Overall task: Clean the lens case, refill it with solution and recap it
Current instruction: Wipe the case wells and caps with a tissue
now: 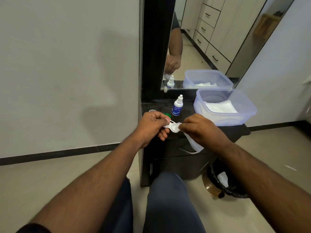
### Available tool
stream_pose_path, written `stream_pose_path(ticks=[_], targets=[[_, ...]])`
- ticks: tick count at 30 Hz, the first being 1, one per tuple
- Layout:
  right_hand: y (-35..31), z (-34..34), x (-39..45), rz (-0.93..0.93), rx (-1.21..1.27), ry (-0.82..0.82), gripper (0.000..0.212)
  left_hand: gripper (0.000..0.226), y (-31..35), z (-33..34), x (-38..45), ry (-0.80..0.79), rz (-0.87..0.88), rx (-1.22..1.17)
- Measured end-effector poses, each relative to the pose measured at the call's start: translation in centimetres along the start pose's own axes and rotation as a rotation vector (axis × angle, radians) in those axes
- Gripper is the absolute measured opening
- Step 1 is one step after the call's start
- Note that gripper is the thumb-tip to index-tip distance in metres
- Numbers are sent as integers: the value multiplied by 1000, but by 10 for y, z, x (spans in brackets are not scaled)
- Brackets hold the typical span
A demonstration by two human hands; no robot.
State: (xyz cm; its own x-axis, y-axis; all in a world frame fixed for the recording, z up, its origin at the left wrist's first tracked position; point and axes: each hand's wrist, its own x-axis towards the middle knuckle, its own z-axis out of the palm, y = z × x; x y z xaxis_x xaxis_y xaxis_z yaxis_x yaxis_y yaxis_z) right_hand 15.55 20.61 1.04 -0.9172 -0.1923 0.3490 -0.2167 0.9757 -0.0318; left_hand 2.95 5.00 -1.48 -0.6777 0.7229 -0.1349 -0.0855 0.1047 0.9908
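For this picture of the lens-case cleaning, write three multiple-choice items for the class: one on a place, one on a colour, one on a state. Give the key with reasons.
1. Where does the solution bottle stand?
A. on the dark counter, left of the plastic tub
B. inside the tub
C. in the waste bin

2. What colour is the loose cap lying behind the left hand?
A. red
B. green
C. yellow

3. In what state is the lens case?
A. capped on the counter
B. uncapped, held in both hands
C. lying in the tub

Key:
1 A: the bottle stands upright on the counter beside the tub.
2 B: a green edge shows past the fingers.
3 B: the left hand pinches one end, the right hand presses a white tissue against the other, and an open well shows.
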Motion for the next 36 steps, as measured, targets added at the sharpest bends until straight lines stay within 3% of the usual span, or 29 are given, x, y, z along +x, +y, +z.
stream_pose_path(ticks=[8, 13, 18, 27, 30, 36], targets=[[4, -10, 14, -324, -107, -168, 29, 16, 6, -7, 1, -165, -62, 96], [-3, -7, 8, -340, -69, -176, 25, 17, 5, -8, 3, -177, -63, 92], [-13, 14, 0, -99, 48, -23, 13, 16, 0, -6, 1, -113, -15, 23], [-62, 45, 3, 733, 405, 333, 9, 10, -4, -1, -1, -65, 55, 84], [-63, 46, 10, 832, 400, 364, 16, 11, -3, -1, -3, -68, 52, 74], [-49, 37, 8, 820, 396, 355, 20, 14, -5, -2, -2, -76, 82, -13]])
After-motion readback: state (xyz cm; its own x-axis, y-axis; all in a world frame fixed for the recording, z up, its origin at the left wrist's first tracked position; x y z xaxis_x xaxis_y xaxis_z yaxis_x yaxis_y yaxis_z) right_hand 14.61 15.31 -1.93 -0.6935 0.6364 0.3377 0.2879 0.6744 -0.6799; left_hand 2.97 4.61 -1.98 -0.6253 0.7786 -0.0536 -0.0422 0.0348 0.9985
